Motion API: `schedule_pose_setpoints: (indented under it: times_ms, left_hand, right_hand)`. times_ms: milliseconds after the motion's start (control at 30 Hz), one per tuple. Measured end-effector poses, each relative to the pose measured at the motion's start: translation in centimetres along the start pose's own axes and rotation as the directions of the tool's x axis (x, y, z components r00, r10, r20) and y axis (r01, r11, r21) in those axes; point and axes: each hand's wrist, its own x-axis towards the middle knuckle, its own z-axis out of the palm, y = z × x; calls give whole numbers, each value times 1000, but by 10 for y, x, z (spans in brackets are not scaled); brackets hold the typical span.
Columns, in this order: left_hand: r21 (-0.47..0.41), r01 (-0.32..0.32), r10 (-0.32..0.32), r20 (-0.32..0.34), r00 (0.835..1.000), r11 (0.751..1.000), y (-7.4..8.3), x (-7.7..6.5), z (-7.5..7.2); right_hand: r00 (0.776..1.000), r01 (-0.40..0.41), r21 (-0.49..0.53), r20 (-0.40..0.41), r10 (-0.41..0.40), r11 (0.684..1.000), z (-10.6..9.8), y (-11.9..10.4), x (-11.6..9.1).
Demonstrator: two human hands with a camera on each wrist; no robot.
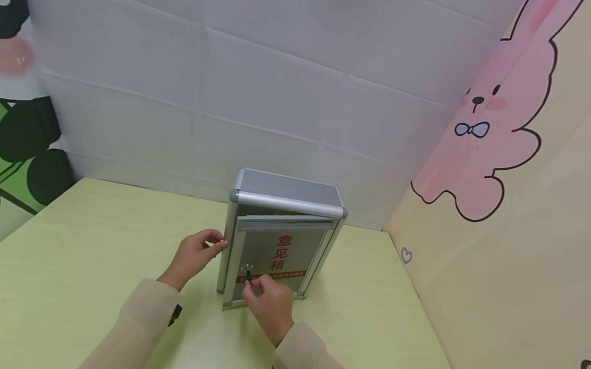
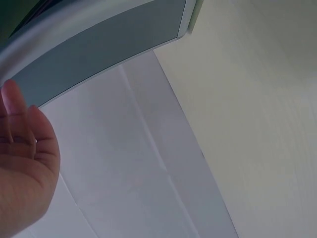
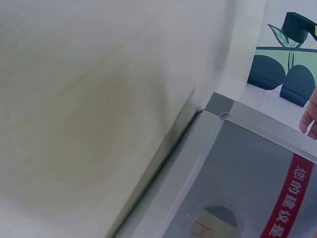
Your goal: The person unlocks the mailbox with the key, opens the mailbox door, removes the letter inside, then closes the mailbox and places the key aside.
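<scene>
A grey suggestion box [image 1: 290,191] with silver metal edges stands upright on the table. Its front door [image 1: 262,249], bearing red Chinese characters and a red band, hangs ajar, with a dark gap along the top. Low on the door's left side is a lock, from which a small dark key [image 1: 248,275] sticks out. My right hand [image 1: 271,305] pinches the key between thumb and fingertips. At the box's left edge, my left hand [image 1: 194,257] touches the frame with its fingertips; in the left wrist view its fingers [image 2: 14,96] lie against the silver edge.
The pale yellow-green table [image 1: 96,263] extends around the box. Behind stands a white-covered wall [image 1: 280,94]; a beige wall with a pink rabbit [image 1: 498,139] rises on the right. A panda picture [image 1: 22,131] is at left.
</scene>
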Motion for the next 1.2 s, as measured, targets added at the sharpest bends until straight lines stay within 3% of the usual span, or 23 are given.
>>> schedule_pose_setpoints:
  times_ms: [367,600,933,1200]
  left_hand:
    - [-6,13,-13,-5,1000,1000,1,-2,0]
    - [-1,11,-11,-7,1000,1000,1,-1,1]
    - [0,-6,6,-9,1000,1000,0,0,0]
    - [-2,2,-2,-5,1000,1000,3,-1,0]
  right_hand:
    - [997,-65,79,-38,68,995,3,-2,-11]
    - [994,-109,95,-18,112,989,0,-3,-13]
    - [999,-37,67,-25,38,997,-4,1,-14]
    - [998,-62,77,-5,63,995,-5,1,-15]
